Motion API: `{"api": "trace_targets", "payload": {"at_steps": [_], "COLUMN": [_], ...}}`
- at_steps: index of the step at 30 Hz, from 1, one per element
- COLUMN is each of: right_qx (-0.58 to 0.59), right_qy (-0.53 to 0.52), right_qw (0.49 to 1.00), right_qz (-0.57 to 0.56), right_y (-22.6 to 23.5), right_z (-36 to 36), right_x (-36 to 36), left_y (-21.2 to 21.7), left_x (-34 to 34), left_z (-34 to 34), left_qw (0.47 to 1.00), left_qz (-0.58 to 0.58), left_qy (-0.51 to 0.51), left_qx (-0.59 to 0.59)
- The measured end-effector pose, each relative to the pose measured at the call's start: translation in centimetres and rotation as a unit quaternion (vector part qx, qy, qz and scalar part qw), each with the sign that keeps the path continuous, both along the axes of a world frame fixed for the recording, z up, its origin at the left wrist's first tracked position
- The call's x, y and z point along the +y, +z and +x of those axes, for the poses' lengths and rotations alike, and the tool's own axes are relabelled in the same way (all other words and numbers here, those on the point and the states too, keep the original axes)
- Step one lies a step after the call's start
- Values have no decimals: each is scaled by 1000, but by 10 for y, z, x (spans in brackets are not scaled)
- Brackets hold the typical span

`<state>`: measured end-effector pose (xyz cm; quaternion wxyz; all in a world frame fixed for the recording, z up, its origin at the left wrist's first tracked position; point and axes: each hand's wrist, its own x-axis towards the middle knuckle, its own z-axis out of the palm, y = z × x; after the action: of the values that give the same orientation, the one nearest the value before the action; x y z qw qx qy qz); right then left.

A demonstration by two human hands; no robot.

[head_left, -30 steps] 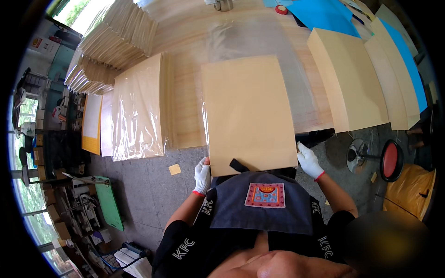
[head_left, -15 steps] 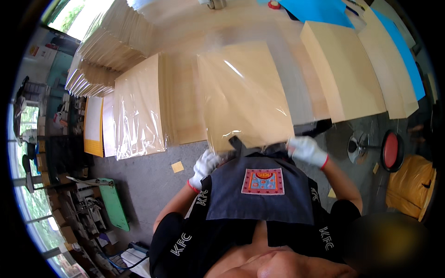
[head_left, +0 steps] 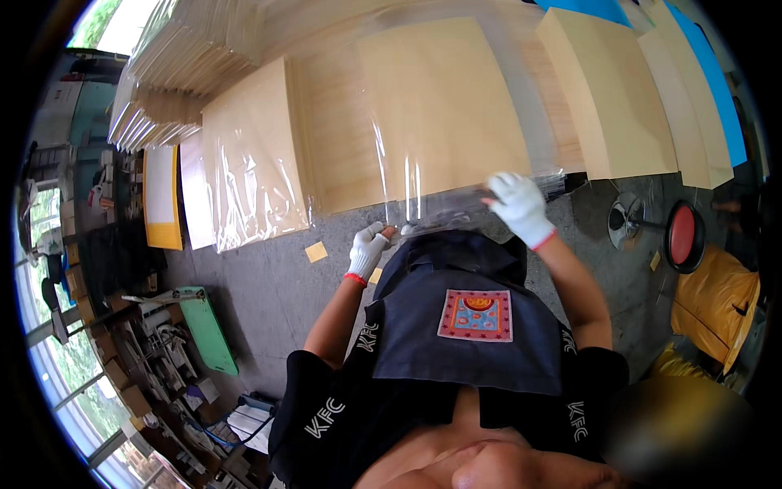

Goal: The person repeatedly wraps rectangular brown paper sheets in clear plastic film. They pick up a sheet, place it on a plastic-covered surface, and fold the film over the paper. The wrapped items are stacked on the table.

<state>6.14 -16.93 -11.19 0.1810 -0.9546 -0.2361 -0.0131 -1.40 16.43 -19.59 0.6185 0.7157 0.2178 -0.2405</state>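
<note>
A tan cardboard sheet [head_left: 444, 106] lies inside a clear plastic bag [head_left: 440, 208] at the table's near edge, and the bag's loose end hangs over toward my apron. My left hand [head_left: 371, 248], in a white glove with bare fingertips, pinches the near left corner of that plastic. Over the near right part of the bag is my right hand [head_left: 519, 208], gloved the same way. Its fingers are curled in at the plastic's edge; the exact grip is partly hidden.
Left of the bag lies a pile of bagged tan sheets [head_left: 252, 163], with a tall bagged stack [head_left: 191, 57] behind it. Bare tan stacks [head_left: 611, 98] stand at right beside blue sheets [head_left: 709, 81]. A red-seated stool [head_left: 683, 235] and a green board [head_left: 208, 330] are on the floor.
The tan sheet sits farther from me, with more clear plastic showing at its near end. Both hands have come up and inward, my left onto the plastic corner.
</note>
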Motion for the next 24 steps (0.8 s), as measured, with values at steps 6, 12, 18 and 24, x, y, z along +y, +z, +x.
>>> {"api": "trace_targets", "payload": {"at_steps": [6,12,18,24], "right_qx": [16,-12,103,110], "right_qy": [35,105,104,79], "right_qw": [994,986,989,984], "right_qz": [-106,-131,-16,-112], "right_y": [-32,-29,-55,-42], "right_z": [48,-5,-44,-42], "right_x": [63,108,156,179], "left_y": [-2,-8,-10,-9], "left_x": [6,15,17,18], "left_z": [7,11,6,13], "left_qw": [995,994,995,991], "left_qz": [-90,-84,-94,-126], "left_qy": [16,-25,-23,-10], "left_qx": [46,69,30,54]}}
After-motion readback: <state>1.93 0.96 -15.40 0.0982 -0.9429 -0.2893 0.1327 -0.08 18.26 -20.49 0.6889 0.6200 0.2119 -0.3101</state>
